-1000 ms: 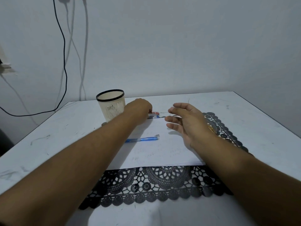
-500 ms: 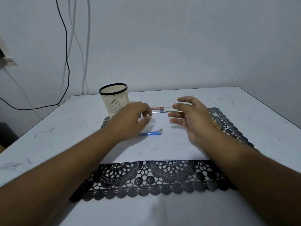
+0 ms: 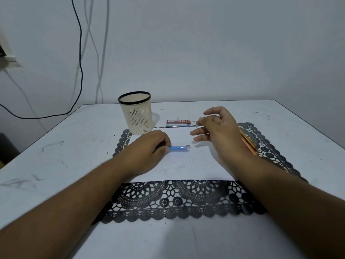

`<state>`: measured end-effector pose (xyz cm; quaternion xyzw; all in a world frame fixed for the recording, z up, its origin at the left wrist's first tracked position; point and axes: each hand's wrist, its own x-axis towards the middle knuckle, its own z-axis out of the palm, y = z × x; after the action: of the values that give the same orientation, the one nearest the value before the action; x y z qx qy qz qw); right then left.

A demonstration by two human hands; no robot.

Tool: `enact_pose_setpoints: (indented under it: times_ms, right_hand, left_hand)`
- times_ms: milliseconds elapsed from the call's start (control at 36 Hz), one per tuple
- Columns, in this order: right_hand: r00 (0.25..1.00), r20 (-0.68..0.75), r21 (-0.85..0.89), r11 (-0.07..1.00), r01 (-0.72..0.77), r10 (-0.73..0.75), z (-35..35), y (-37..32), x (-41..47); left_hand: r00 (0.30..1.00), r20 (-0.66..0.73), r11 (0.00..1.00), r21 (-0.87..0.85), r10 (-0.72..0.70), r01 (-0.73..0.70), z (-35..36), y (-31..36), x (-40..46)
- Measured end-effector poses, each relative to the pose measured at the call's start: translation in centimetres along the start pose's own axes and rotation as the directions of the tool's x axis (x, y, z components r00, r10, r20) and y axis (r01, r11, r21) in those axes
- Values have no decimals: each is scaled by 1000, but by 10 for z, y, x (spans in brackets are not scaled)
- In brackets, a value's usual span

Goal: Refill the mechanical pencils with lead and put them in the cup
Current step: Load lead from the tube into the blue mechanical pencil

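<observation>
Since a second ago the left hand [image 3: 149,146] came back from the lead box [image 3: 178,123] and now grips the blue pencil [image 3: 178,148] on the paper [image 3: 196,165], near the cup [image 3: 136,113], while the right hand [image 3: 218,128] seems to pinch a thin lead, so I judge the next move is feeding it into the pencil.

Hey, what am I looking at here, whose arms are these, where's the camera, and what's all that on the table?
There is no machine here: a person wears a camera on the head, looking down at their own arms. The left hand grips one end of a blue mechanical pencil lying on white paper over a black lace mat. The right hand pinches what looks like a thin lead. Behind stand a cream cup and a red lead case. Orange pencils lie partly hidden by the right hand.
</observation>
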<state>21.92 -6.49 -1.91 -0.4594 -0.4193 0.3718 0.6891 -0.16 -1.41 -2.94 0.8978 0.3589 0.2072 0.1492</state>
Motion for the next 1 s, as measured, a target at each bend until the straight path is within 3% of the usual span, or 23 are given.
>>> enact_pose_setpoints:
  times_ms: [167, 333, 583, 1000]
  right_hand:
    - [999, 2, 2, 999, 47, -47, 3, -4, -4]
    - [999, 3, 47, 998, 45, -45, 9, -6, -7]
    - [999, -20, 118, 992, 52, -50, 15, -12, -10]
    - [993, -34, 14, 993, 114, -114, 19, -11, -13]
  left_hand:
    - [986, -128, 979, -185, -112, 87, -1, 2, -1]
    - [982, -136, 960, -263, -132, 93, 0, 10, -4]
    - [988, -108, 970, -228, -106, 80, 1, 14, -4]
    - [990, -115, 969, -242, -86, 56, 3, 15, -4]
